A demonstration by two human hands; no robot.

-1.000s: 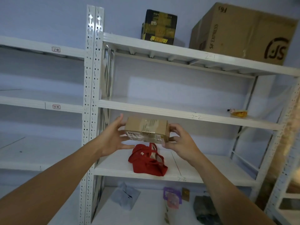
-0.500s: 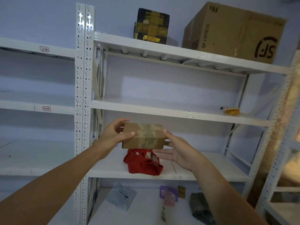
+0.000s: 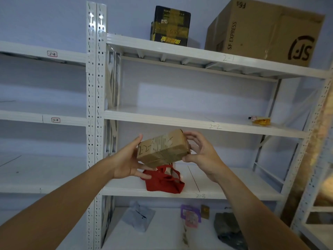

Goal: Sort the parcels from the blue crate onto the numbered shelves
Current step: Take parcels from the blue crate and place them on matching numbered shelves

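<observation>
Between both hands' fingers (image 3: 193,141): tilted parcel (image 3: 163,147), seemingly gripped.

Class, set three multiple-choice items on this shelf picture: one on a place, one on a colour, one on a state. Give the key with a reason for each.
1. Where is the red bag?
A. shelf 2-1
B. shelf 2-2
C. shelf 2-3

2. What colour is the box beside the SF Express carton?
A. black and yellow
B. white
C. green

3. How is the parcel held?
A. resting flat on a shelf
B. tilted, between both hands
C. in one hand only

Key: C, the bag lies on the board marked 2-3; A, dark faces with yellow print; B, the left hand and right hand grip its ends in the air.
</observation>
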